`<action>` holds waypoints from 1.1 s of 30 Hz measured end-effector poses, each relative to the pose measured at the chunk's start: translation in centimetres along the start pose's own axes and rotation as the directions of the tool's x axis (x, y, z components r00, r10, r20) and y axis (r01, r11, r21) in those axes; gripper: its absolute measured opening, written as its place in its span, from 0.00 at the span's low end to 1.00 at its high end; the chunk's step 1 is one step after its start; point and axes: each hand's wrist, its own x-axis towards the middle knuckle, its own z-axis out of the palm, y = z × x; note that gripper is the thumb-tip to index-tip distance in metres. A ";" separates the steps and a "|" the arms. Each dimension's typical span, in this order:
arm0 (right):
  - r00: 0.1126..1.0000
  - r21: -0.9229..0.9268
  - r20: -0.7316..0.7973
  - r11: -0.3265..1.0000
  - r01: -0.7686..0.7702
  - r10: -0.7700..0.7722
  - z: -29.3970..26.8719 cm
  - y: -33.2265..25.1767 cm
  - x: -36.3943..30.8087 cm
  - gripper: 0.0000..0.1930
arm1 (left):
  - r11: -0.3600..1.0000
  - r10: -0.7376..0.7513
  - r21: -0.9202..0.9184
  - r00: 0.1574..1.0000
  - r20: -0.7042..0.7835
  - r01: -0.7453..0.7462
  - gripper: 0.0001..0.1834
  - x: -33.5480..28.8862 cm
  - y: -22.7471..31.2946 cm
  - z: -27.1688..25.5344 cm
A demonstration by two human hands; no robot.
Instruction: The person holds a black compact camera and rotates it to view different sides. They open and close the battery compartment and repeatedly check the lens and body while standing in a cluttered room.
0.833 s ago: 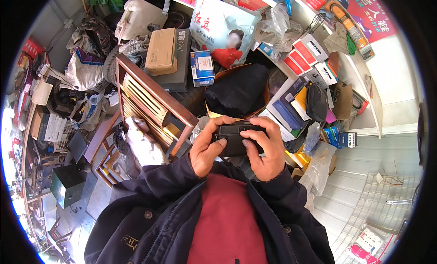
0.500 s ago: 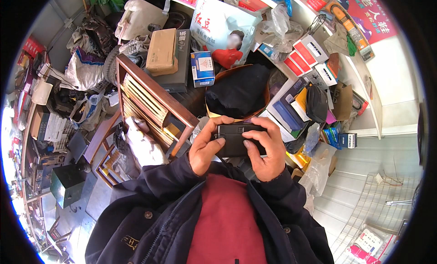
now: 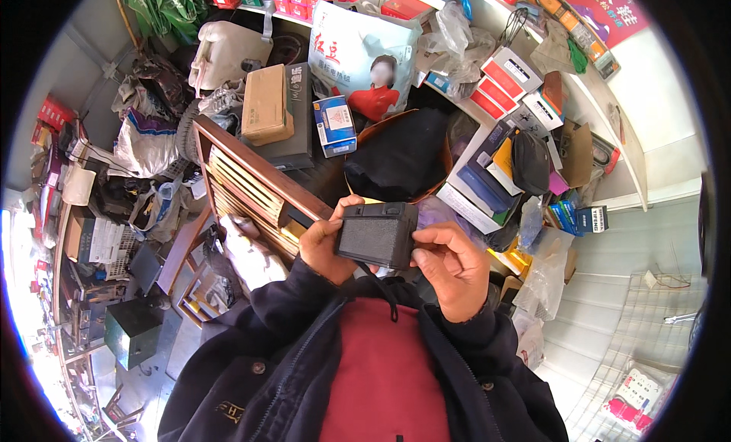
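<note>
A black compact camera (image 3: 371, 240) with a grained flat face is held up in front of my chest, tilted so one of its ends shows. My left hand (image 3: 324, 248) is closed around its left end, fingers at the upper corner. At the right end, the thumb and bent fingers of my right hand (image 3: 454, 271) are at the edge, closed on the camera. From below the camera hangs a thin dark cord (image 3: 394, 309). Just beyond it lies a black cloth (image 3: 400, 156) in an orange-rimmed holder.
A wooden slatted chair or frame (image 3: 259, 187) leans at the left, near my left forearm. Behind it sit a cardboard box (image 3: 264, 107) and a blue-white box (image 3: 335, 126). Stacked boxes and booklets (image 3: 487, 183) crowd the right, beside a black pouch (image 3: 529, 162).
The camera has turned, so its grained face and end now show. My right hand has shifted from its top and face to the right end, and a cord has come into view.
</note>
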 end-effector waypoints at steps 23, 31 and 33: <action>0.956 0.148 0.090 0.945 -0.291 0.281 1.2 0.1 1.3 0.36 | 0.990 -0.017 0.130 0.972 -0.233 0.048 0.21 0.2 -1.1 -1.1; 0.949 0.087 0.157 0.953 -0.290 0.275 3.2 -0.1 3.2 0.36 | 0.999 -0.006 0.035 0.985 -0.172 0.012 0.24 -0.7 -0.1 -1.8; 0.944 0.060 0.174 0.953 -0.296 0.282 3.7 -0.1 3.8 0.36 | 0.999 0.037 0.025 0.975 -0.219 -0.032 0.23 -1.1 0.0 -2.1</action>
